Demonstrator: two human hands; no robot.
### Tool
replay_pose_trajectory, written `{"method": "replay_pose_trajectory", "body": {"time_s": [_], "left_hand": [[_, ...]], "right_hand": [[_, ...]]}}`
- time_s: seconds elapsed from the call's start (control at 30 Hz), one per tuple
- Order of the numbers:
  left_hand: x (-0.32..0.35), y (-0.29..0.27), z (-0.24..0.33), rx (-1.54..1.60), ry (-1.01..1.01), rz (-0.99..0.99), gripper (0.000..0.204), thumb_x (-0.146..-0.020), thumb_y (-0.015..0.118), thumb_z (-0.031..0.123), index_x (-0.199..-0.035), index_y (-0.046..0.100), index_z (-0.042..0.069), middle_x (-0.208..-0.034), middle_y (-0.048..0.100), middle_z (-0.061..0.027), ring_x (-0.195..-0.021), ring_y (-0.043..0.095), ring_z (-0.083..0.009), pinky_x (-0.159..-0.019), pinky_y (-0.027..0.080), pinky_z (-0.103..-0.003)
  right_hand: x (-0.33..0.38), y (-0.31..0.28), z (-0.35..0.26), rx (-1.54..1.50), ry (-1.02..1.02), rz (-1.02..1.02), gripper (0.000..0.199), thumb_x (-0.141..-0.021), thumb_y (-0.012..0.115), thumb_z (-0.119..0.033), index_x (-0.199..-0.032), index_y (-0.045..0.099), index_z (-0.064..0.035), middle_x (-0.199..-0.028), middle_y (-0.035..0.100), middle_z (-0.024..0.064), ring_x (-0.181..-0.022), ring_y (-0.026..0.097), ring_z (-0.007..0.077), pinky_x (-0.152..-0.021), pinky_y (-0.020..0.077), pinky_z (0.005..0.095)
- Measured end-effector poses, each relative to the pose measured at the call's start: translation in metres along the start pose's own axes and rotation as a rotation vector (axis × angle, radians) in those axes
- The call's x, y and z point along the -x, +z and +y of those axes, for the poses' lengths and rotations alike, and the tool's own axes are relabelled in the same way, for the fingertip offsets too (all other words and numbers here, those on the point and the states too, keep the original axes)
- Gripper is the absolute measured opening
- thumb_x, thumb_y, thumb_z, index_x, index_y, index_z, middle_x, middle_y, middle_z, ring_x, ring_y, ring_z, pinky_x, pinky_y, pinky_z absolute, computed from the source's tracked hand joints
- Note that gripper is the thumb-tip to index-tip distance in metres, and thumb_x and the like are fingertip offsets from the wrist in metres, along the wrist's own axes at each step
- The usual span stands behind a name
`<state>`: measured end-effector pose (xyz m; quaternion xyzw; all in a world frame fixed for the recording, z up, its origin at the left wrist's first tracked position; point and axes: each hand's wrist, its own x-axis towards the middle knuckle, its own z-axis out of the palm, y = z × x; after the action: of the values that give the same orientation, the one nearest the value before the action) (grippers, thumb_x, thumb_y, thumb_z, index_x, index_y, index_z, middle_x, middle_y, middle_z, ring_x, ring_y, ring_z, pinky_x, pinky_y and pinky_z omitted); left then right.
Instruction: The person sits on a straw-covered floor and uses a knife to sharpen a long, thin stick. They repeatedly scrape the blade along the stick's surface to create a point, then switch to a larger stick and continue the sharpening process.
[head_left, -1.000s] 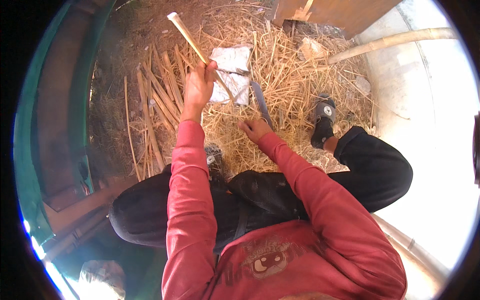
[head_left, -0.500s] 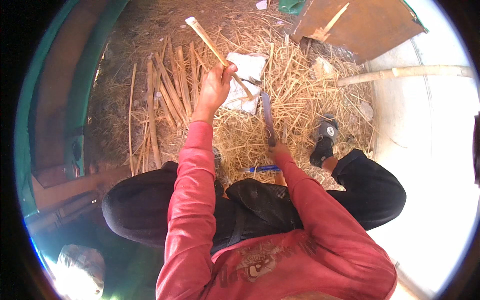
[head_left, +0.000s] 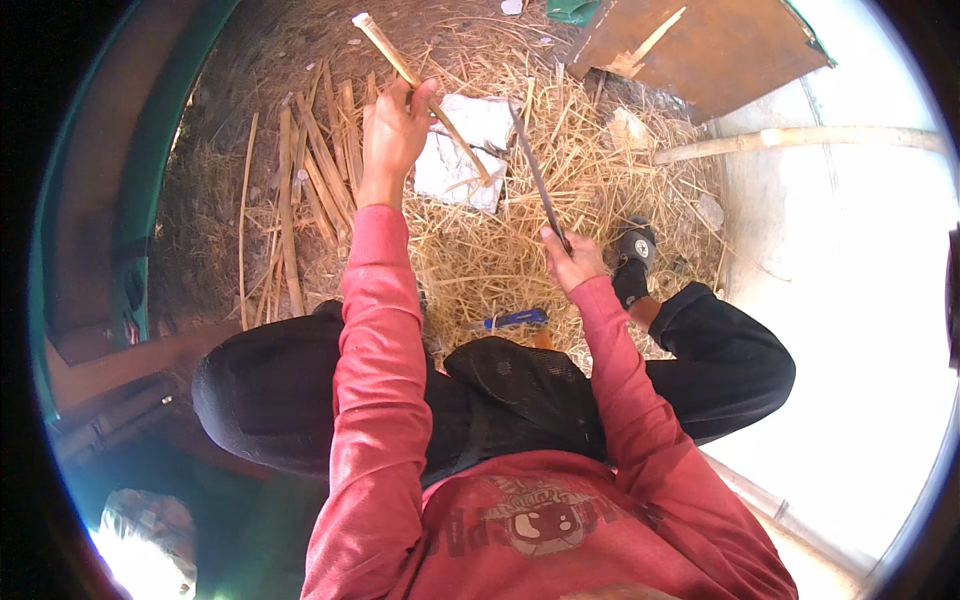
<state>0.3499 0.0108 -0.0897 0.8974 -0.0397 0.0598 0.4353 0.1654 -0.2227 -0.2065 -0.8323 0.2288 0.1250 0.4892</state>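
A bamboo stick [head_left: 455, 135] is gripped in my left hand [head_left: 393, 145], the fingers closed around its middle. It slants from a pale cut end at the upper left to a lower end over a cracked white slab [head_left: 445, 182]; whether that end touches the slab, I cannot tell. My right hand [head_left: 572, 264] is closed round the handle of a long dark-bladed machete [head_left: 535, 170]. The blade points up and away, right of the slab and apart from the stick, with its narrow edge turned toward view. A blue box cutter [head_left: 516, 318] lies between my legs.
Several split bamboo strips [head_left: 325, 165] lie on the left. Straw and shavings [head_left: 560, 200] cover the ground around the slab. A brown board [head_left: 705, 55] leans at the far right, near a bamboo pole [head_left: 800, 138] by the pale wall. My sandalled foot [head_left: 636, 245] stands at right.
The machete has lifted and turned from lying broadside beside the slab to edge-on, as my right hand came up and rightward. My left hand and the stick shifted slightly up and left.
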Motion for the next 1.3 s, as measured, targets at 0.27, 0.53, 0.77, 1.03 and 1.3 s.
{"method": "replay_pose_trajectory", "body": {"time_s": [0.27,0.53,0.77,1.03,1.3], "left_hand": [[0.005,0.009,-0.002,0.112,0.051,0.022,0.036,-0.095,0.060,0.035,-0.090,0.070,0.001,-0.080,0.073,-0.0112,-0.063,0.067,-0.0222,-0.065,0.053,-0.038],[0.016,0.000,0.010,0.037,0.061,-0.066,0.038,-0.096,0.059,0.034,-0.108,0.067,-0.001,-0.094,0.073,-0.0171,-0.085,0.073,-0.0213,-0.068,0.056,-0.034],[0.011,0.014,0.002,0.113,0.128,0.053,0.025,-0.095,0.061,0.028,-0.098,0.071,0.005,-0.074,0.072,-0.0102,-0.060,0.068,-0.0168,-0.059,0.053,-0.033],[0.018,0.003,0.003,0.209,0.058,0.021,0.027,-0.095,0.061,0.027,-0.098,0.070,0.002,-0.082,0.074,-0.0097,-0.070,0.072,-0.0184,-0.066,0.056,-0.033],[0.014,0.011,0.009,0.018,0.082,-0.139,0.041,-0.096,0.057,0.040,-0.103,0.069,0.001,-0.070,0.066,-0.0102,-0.055,0.058,-0.0025,-0.040,0.041,-0.022]], "right_hand": [[0.008,0.074,-0.029,0.540,-0.237,0.344,0.037,-0.097,0.050,-0.034,-0.099,0.070,-0.0036,-0.075,0.067,0.0251,-0.070,0.067,0.0411,-0.068,0.0547,0.0473],[0.004,0.060,-0.027,0.463,-0.291,0.366,0.042,-0.097,0.050,-0.036,-0.085,0.071,-0.0024,-0.069,0.064,0.0253,-0.066,0.064,0.0429,-0.065,0.0513,0.0499],[-0.008,0.061,0.001,-0.173,-0.117,0.154,0.047,-0.099,0.049,-0.044,-0.087,0.072,-0.0039,-0.051,0.055,0.0112,-0.045,0.056,0.0251,-0.046,0.0440,0.0410],[0.018,0.042,-0.064,-0.406,-0.333,0.285,0.040,-0.099,0.051,-0.039,-0.103,0.068,-0.0035,-0.056,0.053,0.0026,-0.049,0.051,0.0105,-0.049,0.0416,0.0294],[-0.037,0.089,0.038,0.562,-0.089,0.281,0.047,-0.093,0.053,-0.049,-0.099,0.070,-0.0053,-0.074,0.067,0.0243,-0.070,0.068,0.0405,-0.062,0.0535,0.0458]]}}
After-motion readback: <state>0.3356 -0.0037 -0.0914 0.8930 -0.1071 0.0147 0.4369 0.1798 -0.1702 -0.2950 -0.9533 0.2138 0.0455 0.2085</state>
